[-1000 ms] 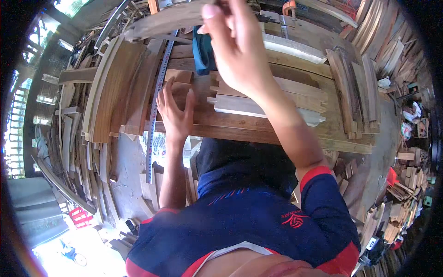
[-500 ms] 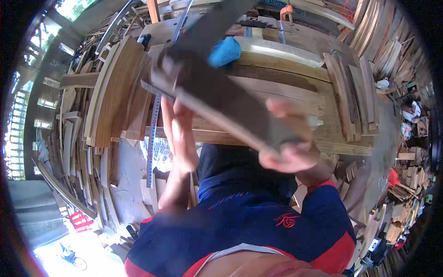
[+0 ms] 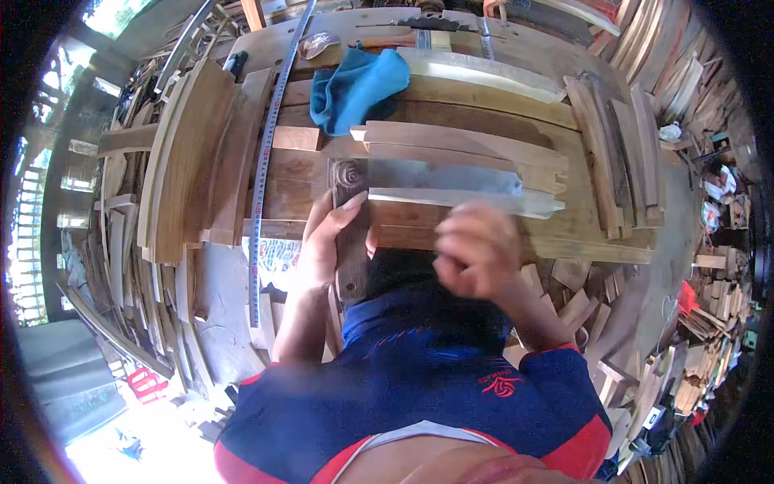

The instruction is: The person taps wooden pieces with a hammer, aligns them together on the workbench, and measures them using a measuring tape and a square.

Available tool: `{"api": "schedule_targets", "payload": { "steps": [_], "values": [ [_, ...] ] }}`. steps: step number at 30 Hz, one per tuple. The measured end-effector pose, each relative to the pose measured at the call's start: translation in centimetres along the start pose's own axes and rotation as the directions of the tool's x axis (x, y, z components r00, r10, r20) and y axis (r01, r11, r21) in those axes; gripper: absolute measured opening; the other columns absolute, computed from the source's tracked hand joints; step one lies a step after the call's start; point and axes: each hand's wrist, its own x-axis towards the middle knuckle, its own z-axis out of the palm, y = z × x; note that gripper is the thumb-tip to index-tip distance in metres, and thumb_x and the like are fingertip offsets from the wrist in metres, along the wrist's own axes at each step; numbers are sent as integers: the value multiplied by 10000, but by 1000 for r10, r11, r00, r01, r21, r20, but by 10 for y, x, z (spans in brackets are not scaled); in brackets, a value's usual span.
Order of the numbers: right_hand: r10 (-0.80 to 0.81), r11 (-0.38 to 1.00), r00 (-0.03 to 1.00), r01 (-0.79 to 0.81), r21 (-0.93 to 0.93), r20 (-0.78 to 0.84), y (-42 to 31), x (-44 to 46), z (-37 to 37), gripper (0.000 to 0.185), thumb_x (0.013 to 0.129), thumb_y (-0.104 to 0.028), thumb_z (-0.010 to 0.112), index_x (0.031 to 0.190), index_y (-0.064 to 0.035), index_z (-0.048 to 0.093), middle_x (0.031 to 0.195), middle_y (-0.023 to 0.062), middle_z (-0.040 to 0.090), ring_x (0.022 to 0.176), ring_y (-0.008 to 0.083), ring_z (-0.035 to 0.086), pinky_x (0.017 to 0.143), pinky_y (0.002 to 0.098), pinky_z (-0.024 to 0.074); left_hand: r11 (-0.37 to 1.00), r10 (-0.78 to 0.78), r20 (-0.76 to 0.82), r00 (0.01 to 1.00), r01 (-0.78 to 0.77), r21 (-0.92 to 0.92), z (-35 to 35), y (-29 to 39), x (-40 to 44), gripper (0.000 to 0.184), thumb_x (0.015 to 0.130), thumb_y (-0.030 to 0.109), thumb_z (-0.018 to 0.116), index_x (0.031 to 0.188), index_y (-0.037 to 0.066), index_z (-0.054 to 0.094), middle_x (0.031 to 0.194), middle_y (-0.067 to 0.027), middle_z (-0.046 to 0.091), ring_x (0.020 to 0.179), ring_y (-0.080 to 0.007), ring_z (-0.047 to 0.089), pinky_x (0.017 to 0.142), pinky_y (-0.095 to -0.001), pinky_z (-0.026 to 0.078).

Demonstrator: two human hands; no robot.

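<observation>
My left hand (image 3: 322,246) is closed around a dark wooden piece (image 3: 351,234), held upright in front of my body. A carved spiral rosette shows at its top end and a small hole near its lower end. From its upper part a flat grey-blue arm, blurred, stretches right above the bench; I cannot tell its material. My right hand (image 3: 480,250) is to the right, apart from the piece, its fingers smeared by motion and seemingly curled. Pale shaped boards (image 3: 468,145) lie on the bench just beyond.
A blue cloth (image 3: 355,89) is on the workbench (image 3: 597,250). A measuring tape (image 3: 262,177) runs along the left side, beside stacked boards (image 3: 181,169). More boards (image 3: 597,161) lie at the right. A saw (image 3: 435,24) rests at the back, and timber lines both sides.
The dark piece has turned and come down, uncovering the blue cloth. My right hand has let go of its end. My left hand now grips the part with the rosette.
</observation>
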Motion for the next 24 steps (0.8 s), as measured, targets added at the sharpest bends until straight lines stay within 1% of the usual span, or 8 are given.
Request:
{"api": "schedule_targets", "payload": {
  "steps": [2, 3, 6, 7, 10, 13, 16, 24],
  "values": [
    [107, 983, 994, -111, -146, -40, 22, 10, -25, 335, 790, -158, 771, 1094, -101, 640, 1105, 100, 662, 1049, 329, 639, 941, 478, 500, 998, -30, -11, 999, 31, 55, -10, -4, 5, 383, 1025, 365, 493, 905, 12, 581, 648, -109, 609, 570, -177, 590, 579, -282, 492],
    [157, 966, 982, -174, -191, -103, 32, 13, -32, 340, 793, -156, 765, 1100, -83, 638, 1099, 117, 661, 1055, 342, 632, 948, 481, 494, 997, -63, -36, 997, 61, -43, -17, -12, 8, 419, 1034, 390, 459, 899, 14, 583, 625, -106, 598, 537, -173, 583, 539, -277, 488],
    [266, 936, 964, -261, -236, -12, 52, 19, -48, 337, 816, -167, 746, 1107, -46, 627, 1106, 153, 655, 1079, 370, 613, 963, 491, 479, 996, -79, -31, 996, 80, 40, -26, -8, 21, 428, 1044, 402, 437, 919, 16, 572, 613, -111, 591, 497, -172, 574, 485, -271, 478],
    [302, 927, 951, -276, -254, 71, 57, 16, -50, 367, 836, -212, 745, 1139, -42, 629, 1151, 159, 645, 1114, 375, 594, 973, 490, 469, 993, -39, -65, 997, 46, 106, -23, -5, 21, 400, 1063, 374, 411, 1151, 7, 542, 662, -134, 604, 470, -179, 570, 443, -274, 476],
    [353, 914, 917, -296, -279, 184, 59, 6, -45, 429, 827, -292, 773, 1165, -64, 641, 1216, 133, 633, 1169, 356, 570, 994, 491, 450, 974, -38, -126, 991, 66, 219, -15, 6, 18, 416, 1078, 317, 411, 1399, 53, 396, 736, -161, 616, 480, -195, 576, 447, -288, 495],
    [350, 910, 913, -278, -307, 209, 55, 5, -44, 475, 770, -239, 814, 1174, -50, 650, 1238, 142, 642, 1190, 375, 574, 1029, 467, 449, 965, -93, -124, 988, 120, 235, -24, 2, 14, 460, 1087, 247, 415, 1506, 109, 283, 814, -162, 620, 490, -198, 579, 441, -301, 506],
    [341, 887, 916, -239, -394, 213, 57, 3, -40, 516, 764, -419, 821, 1151, -110, 675, 1262, 83, 624, 1210, 329, 553, 1025, 488, 428, 967, -78, -143, 987, 110, 230, -20, -5, 11, 435, 1091, 214, 420, 1493, 96, 304, 833, -144, 616, 500, -191, 578, 442, -299, 508],
    [353, 879, 916, -253, -404, 193, 57, 3, -39, 505, 731, -404, 844, 1128, -120, 716, 1262, 72, 622, 1206, 326, 551, 1023, 479, 437, 958, -108, -165, 980, 147, 245, -25, -3, 11, 350, 1089, 213, 452, 1408, 68, 445, 810, -114, 617, 487, -174, 579, 429, -299, 505]
  ]
}}
